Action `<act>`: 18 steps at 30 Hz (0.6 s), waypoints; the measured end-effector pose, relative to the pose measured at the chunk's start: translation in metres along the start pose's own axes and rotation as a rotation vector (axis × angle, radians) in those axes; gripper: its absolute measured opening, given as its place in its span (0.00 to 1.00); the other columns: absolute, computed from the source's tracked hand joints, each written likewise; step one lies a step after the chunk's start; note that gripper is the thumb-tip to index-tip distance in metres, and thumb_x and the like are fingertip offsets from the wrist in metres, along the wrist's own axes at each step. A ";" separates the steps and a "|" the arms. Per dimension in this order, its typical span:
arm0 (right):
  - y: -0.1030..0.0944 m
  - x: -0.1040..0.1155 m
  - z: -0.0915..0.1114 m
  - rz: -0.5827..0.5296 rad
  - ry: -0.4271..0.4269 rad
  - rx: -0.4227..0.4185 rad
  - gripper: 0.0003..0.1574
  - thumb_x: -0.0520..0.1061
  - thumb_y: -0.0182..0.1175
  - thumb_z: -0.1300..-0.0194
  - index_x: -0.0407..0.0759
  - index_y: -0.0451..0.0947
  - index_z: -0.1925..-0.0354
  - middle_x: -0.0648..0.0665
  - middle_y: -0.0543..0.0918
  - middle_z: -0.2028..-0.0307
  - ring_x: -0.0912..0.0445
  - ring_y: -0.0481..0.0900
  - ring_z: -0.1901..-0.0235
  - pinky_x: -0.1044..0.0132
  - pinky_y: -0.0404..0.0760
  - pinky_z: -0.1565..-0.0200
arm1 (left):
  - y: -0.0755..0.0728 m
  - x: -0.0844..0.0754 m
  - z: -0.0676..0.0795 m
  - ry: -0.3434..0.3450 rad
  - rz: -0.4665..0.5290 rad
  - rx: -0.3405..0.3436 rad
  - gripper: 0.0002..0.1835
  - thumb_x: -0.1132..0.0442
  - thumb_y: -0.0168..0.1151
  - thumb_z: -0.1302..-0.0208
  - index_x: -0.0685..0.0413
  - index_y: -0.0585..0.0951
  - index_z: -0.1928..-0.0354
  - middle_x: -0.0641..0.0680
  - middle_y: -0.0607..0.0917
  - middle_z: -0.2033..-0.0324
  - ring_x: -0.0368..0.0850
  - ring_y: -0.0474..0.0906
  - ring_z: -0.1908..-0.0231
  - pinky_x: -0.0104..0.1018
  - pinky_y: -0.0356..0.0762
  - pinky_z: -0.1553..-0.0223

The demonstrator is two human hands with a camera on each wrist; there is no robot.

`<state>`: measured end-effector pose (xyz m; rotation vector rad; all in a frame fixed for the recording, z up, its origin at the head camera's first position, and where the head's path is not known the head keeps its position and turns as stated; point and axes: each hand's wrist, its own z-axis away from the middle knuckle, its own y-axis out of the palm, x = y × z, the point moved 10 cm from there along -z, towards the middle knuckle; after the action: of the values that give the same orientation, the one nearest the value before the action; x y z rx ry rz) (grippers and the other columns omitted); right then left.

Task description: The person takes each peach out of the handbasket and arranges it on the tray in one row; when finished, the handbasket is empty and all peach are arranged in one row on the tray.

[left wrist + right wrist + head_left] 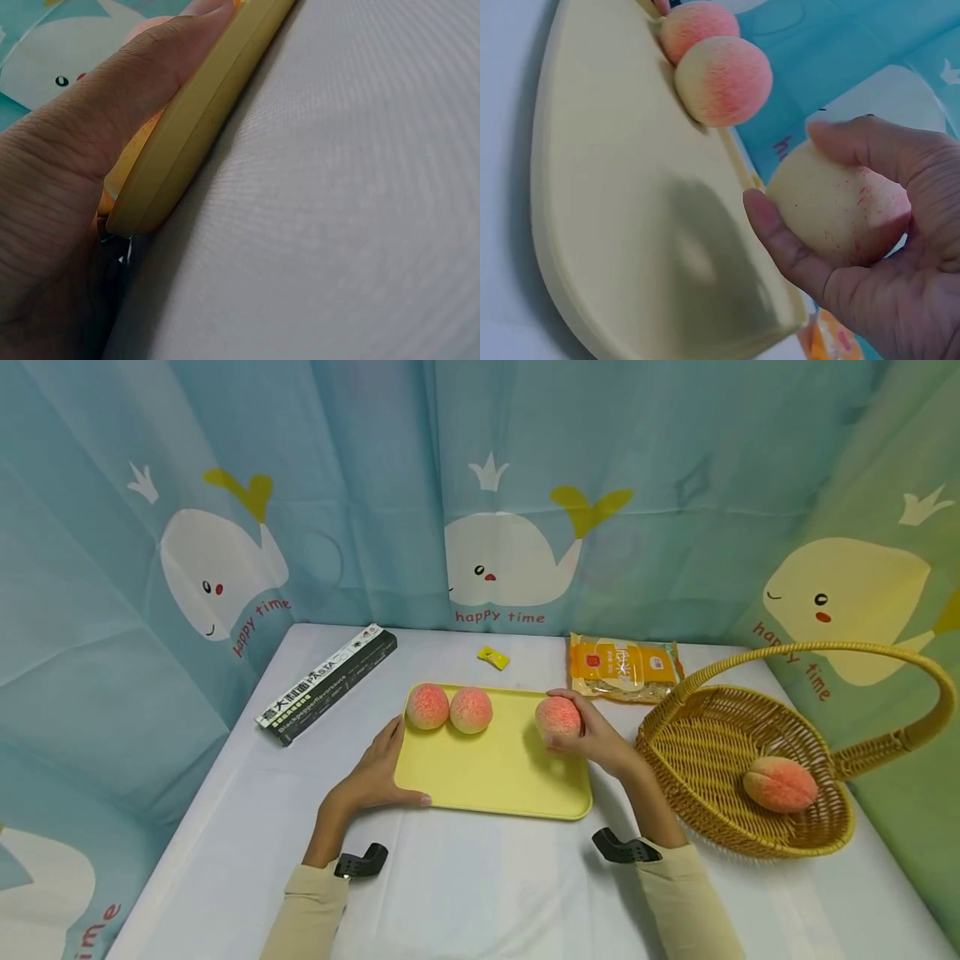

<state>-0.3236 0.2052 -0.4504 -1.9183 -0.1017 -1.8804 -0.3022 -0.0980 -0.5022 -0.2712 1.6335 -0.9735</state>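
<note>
My right hand (596,739) grips a pink and cream peach (558,718) above the right part of a yellow tray (487,768). The right wrist view shows the thumb and fingers curled round this peach (832,210), with its shadow on the tray (615,187). Two more peaches, one at the tray's back left corner (427,707) and another just right of it (471,710), sit side by side. My left hand (378,768) rests against the tray's left front corner, fingers along the left edge and thumb on the front edge.
On the right stands a wicker basket (675,793) with a tall handle, holding one peach (780,784). A black and white pasta box (330,685) lies at the left. Behind the tray are a small yellow packet (493,657) and an orange food bag (624,668). Curtains (375,485) surround the table.
</note>
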 end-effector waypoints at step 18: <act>0.012 -0.012 -0.026 0.171 0.063 -0.107 0.46 0.41 0.71 0.42 0.43 0.60 0.31 0.33 0.71 0.41 0.47 0.77 0.53 0.64 0.79 0.56 | 0.001 0.001 0.000 0.013 -0.016 -0.012 0.77 0.36 0.78 0.66 0.53 0.36 0.22 0.61 0.44 0.23 0.62 0.42 0.25 0.65 0.49 0.30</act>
<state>-0.3444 0.1881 -0.4660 -1.8700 0.1795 -1.8619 -0.3026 -0.0979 -0.5031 -0.2868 1.6521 -0.9793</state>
